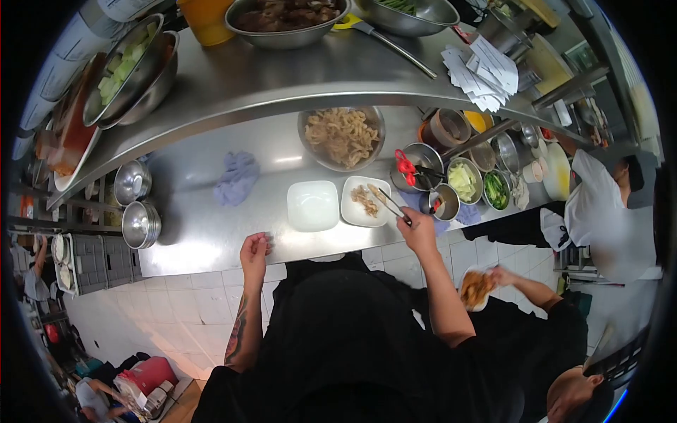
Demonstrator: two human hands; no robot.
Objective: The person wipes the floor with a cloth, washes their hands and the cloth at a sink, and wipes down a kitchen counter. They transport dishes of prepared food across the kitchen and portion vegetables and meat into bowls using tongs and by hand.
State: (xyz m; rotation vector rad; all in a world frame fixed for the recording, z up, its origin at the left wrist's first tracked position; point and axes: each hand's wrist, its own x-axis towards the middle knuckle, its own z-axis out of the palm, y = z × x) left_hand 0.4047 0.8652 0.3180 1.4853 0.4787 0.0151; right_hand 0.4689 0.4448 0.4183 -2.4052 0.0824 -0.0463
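Note:
My right hand [417, 230] grips a pair of metal tongs [395, 209]. Their tips reach into a white square dish [348, 216] and meet a piece of pale meat strips [365, 201] lying there. To the left of that dish stands a second white square dish [312, 206], its inside bare. My left hand [255, 249] hovers by the table's front edge, fingers curled in with nothing in them. Behind both dishes sits a large steel bowl [305, 144] heaped with similar pale strips [343, 134].
A steel shelf [282, 77] spans the table above. Crumpled blue cloth [238, 178] lies left, near stacked steel bowls [141, 225]. Red-handled scissors [405, 166] and pots of cut vegetables [462, 180] crowd the right. A co-worker close on my right carries a dish of food [477, 287].

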